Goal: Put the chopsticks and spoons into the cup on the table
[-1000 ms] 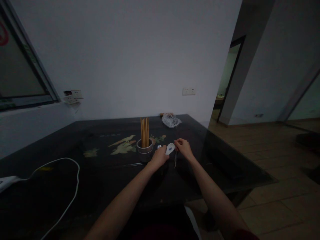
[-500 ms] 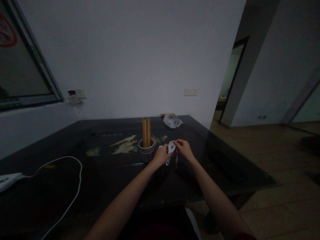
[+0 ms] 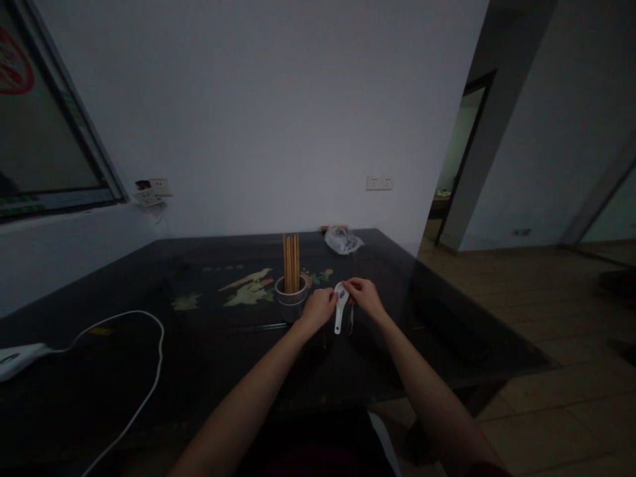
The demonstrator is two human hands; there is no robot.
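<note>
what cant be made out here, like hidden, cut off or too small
All in the head view:
Chopsticks: lower ends hidden by the container.
White spoon: part of its bowl, covered by the right hand.
Left hand: anything inside its grip, hidden by the hand itself.
Thin strip below the right hand: too small and dim to identify.
Plastic bag: any contents, obscured by its crumpled, dim surface.
White device: cut off by the left picture edge.

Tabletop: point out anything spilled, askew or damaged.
Nothing visibly spilled or broken. The white cable loops loosely and a crumpled plastic bag lies near the wall, both slightly untidy. The chopsticks stand upright in their holder.
</note>
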